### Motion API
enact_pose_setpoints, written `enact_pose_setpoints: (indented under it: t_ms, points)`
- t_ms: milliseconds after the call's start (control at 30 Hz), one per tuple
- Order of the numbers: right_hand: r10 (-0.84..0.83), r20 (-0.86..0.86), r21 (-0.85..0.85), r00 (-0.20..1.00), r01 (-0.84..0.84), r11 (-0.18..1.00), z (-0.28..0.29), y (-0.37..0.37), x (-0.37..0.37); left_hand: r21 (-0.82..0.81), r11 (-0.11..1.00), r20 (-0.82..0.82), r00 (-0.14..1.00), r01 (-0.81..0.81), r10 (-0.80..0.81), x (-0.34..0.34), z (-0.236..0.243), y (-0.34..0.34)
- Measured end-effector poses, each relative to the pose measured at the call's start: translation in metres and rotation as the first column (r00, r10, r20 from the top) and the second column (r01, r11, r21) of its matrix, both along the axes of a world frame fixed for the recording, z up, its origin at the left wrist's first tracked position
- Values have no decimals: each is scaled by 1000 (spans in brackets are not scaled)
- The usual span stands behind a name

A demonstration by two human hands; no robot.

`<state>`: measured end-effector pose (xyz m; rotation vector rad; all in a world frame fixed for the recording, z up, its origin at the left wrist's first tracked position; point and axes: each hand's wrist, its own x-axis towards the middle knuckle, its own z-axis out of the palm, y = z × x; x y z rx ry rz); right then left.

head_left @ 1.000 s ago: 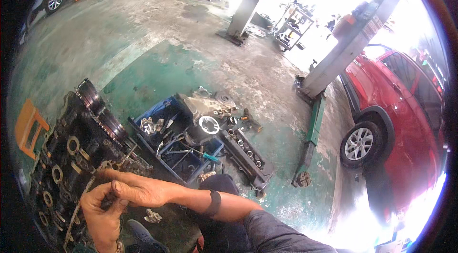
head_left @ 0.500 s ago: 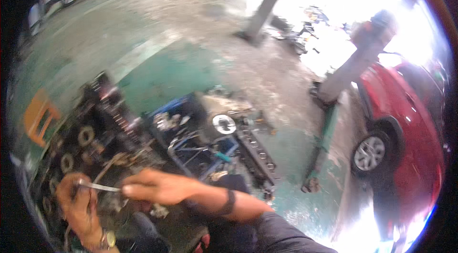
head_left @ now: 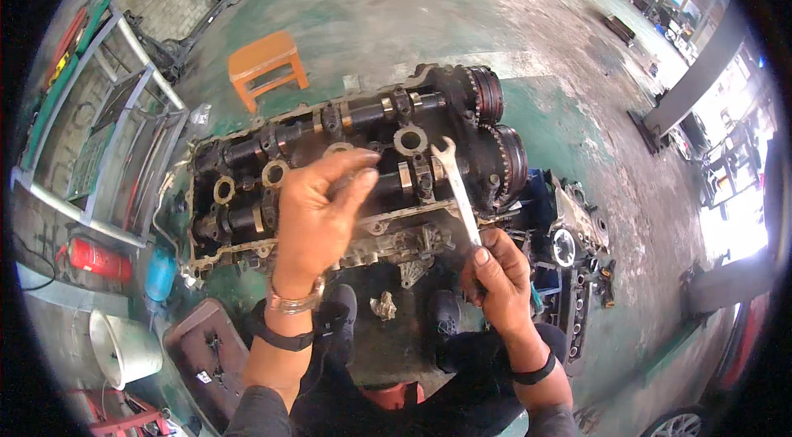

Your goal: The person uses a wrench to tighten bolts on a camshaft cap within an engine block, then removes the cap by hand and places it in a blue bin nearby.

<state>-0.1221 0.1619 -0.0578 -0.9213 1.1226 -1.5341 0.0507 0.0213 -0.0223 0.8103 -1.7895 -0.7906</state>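
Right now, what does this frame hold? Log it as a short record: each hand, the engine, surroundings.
Left hand: loosely curled above the engine, nothing visible in it
Right hand: holding a wrench, open end pointing away from the person
Engine: toothed wheels at its right end
Beyond engine: orange stool
Left side: red cylinder, white bucket

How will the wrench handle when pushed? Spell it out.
The wrench looks solid metal, so probably stiff and heavy for its size. Its smooth shine could make it slippery, though the right hand grips its lower end. Looking flat, it should hardly roll.
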Motion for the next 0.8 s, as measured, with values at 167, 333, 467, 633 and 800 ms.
enact_pose_setpoints:
  t_ms: [167,333,467,633,800]
  points:
    - [-144,-102,62,984,151,987,-13,13,23,43,998,-10,999,41,-40,-8,-9,6]
    - [-47,10,76,999,46,996,-22,26,44,-47,992,97,989,114,-109,-13,-12,8]
    - [-75,46,97,996,71,993,-28,27,51,-20,994,139,985,109,-105,-17,-13,11]
    - [-62,59,122,996,54,991,-26,25,50,-60,990,164,980,124,-113,-24,-14,13]
    - [-39,2,169,999,38,985,-24,27,49,-131,989,194,980,73,-47,-27,-18,13]
